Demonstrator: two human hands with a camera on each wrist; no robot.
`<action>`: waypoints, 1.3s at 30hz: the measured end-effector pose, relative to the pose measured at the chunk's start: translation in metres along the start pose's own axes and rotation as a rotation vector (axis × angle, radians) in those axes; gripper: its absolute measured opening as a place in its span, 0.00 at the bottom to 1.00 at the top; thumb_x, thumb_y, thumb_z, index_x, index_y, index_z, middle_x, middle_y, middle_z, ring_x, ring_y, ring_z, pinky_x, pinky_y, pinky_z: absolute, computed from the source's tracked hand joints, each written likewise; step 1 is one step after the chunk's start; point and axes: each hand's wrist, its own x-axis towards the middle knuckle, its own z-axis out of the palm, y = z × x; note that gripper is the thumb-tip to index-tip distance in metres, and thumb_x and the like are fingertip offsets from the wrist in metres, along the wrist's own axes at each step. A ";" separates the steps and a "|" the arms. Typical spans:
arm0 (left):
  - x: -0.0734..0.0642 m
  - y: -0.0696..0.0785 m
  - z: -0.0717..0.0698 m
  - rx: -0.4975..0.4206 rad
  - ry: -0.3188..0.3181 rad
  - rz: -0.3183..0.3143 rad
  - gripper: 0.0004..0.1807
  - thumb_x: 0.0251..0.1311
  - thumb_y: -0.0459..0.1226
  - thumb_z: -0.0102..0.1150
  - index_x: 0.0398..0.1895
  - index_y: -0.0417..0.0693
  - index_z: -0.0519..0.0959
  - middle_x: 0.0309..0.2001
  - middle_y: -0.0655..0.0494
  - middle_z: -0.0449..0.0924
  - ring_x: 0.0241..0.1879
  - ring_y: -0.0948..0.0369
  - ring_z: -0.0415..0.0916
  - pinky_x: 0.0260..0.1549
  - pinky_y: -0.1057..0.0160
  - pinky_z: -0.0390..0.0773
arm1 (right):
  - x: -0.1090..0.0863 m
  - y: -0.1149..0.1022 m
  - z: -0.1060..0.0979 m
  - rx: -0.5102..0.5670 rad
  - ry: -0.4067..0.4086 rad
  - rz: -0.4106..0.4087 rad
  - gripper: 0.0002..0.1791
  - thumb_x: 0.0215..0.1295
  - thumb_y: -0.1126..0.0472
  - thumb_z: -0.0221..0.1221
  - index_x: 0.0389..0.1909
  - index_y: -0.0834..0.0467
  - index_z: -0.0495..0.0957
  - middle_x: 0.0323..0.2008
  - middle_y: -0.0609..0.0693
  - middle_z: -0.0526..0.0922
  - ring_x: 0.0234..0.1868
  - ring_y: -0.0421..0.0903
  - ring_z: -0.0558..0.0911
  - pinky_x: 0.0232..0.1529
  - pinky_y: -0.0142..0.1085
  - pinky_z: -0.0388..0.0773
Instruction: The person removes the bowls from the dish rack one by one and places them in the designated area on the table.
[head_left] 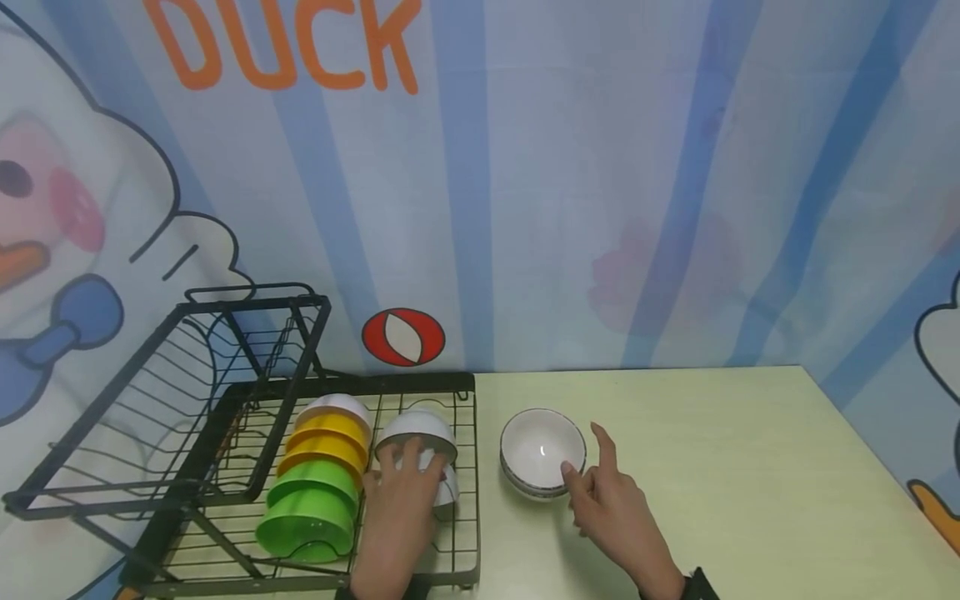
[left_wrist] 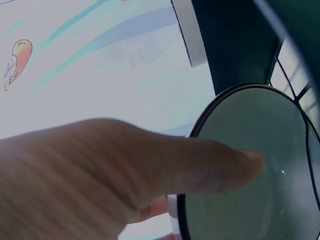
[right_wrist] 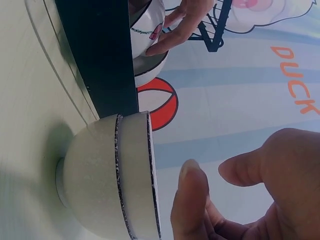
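Observation:
My left hand (head_left: 401,512) reaches into the dark wire rack and grips a white bowl (head_left: 447,490) standing on its side. In the left wrist view the thumb (left_wrist: 220,165) presses against the bowl's inner face, which has a dark rim. The right wrist view shows a floral pattern on this bowl's outside (right_wrist: 150,32). Just behind it leans another white bowl (head_left: 420,423). My right hand (head_left: 618,508) hovers at the right of two nested white bowls (head_left: 536,446) on the table, thumb and index finger apart, holding nothing.
Left of my left hand, the rack (head_left: 477,533) holds a row of tilted bowls: green (head_left: 307,521), yellow (head_left: 322,446) and a white one (head_left: 337,404) at the back. A raised upper tier (head_left: 97,492) covers the rack's left side. The pale table (head_left: 712,467) meets a printed backdrop.

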 end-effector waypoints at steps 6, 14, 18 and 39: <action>-0.001 -0.002 0.000 -0.004 -0.049 0.009 0.34 0.31 0.26 0.78 0.49 0.54 0.81 0.55 0.44 0.77 0.57 0.39 0.68 0.42 0.35 0.76 | -0.001 -0.001 0.000 -0.012 0.004 -0.003 0.40 0.75 0.54 0.53 0.78 0.55 0.41 0.21 0.49 0.80 0.15 0.41 0.78 0.18 0.32 0.74; 0.002 -0.006 0.001 0.049 -0.034 0.029 0.36 0.28 0.30 0.81 0.49 0.59 0.82 0.51 0.50 0.78 0.54 0.42 0.71 0.39 0.39 0.79 | -0.002 -0.001 0.000 -0.028 0.007 -0.015 0.40 0.74 0.54 0.53 0.78 0.55 0.42 0.21 0.48 0.79 0.15 0.40 0.77 0.18 0.32 0.73; 0.004 -0.008 0.001 0.059 -0.027 0.030 0.34 0.30 0.33 0.82 0.49 0.60 0.82 0.51 0.51 0.78 0.54 0.43 0.72 0.39 0.40 0.80 | -0.001 -0.001 0.000 -0.038 0.014 -0.030 0.39 0.74 0.54 0.53 0.78 0.56 0.43 0.20 0.48 0.79 0.14 0.40 0.77 0.18 0.31 0.73; 0.005 -0.010 0.010 0.055 -0.003 0.014 0.32 0.38 0.27 0.76 0.50 0.54 0.77 0.53 0.43 0.72 0.57 0.44 0.71 0.35 0.42 0.81 | -0.002 -0.002 0.001 -0.046 0.013 -0.032 0.37 0.74 0.54 0.54 0.77 0.56 0.48 0.21 0.46 0.79 0.15 0.39 0.77 0.18 0.31 0.73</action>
